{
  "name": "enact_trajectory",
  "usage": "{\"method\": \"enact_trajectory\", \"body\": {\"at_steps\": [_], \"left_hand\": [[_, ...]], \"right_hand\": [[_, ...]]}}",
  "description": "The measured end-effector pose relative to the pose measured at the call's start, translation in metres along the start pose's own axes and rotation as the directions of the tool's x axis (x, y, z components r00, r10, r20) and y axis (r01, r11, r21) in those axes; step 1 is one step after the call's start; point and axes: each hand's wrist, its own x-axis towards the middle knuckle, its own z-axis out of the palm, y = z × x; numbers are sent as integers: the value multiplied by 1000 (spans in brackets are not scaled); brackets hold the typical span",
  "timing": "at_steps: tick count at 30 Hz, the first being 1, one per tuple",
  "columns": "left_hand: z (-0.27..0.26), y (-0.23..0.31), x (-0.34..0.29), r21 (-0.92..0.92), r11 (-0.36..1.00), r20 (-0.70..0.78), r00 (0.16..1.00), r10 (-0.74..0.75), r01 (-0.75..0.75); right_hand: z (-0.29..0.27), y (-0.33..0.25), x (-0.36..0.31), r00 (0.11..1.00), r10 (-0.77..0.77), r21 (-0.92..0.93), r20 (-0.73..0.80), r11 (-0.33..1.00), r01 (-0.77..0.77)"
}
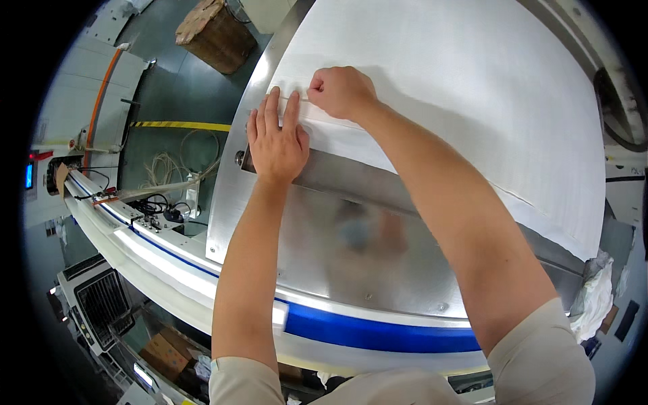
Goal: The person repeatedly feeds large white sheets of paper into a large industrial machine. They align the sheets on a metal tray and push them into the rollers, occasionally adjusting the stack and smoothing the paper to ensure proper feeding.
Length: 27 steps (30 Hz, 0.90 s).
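Note:
A wide sheet of white cloth (pixel 459 61) covers most of a metal table (pixel 317 236). Its front edge is folded or layered near my hands. My left hand (pixel 278 145) lies palm down on the cloth's left front corner, fingers stretched and slightly apart, holding nothing. Just to its right, my right hand (pixel 343 93) is closed with curled fingers, low over the cloth beside the fold line. Whatever sits between its fingertips, if anything, is hidden. The left fingertips and the right hand are close but not touching.
A blue and white rail (pixel 378 331) runs along the table's near edge. Crumpled white material (pixel 594 290) hangs at the right corner. On the left floor are loose cables (pixel 162 169), a brown wrapped bundle (pixel 216 37) and yellow-black tape (pixel 179 125).

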Motion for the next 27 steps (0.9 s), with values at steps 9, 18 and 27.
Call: {"method": "enact_trajectory", "body": {"at_steps": [9, 18, 27], "left_hand": [[-6, -14, -6, 26, 990, 58, 989, 136, -138], [-38, -39, 18, 41, 953, 591, 776, 220, -301], [6, -23, 63, 359, 819, 806, 591, -29, -448]], "right_hand": [[-4, 6, -33, 977, -163, 41, -139, 985, 170], [-83, 163, -255, 935, 206, -399, -290, 862, -313], [-256, 411, -495, 665, 560, -442, -493, 497, -746]]}}
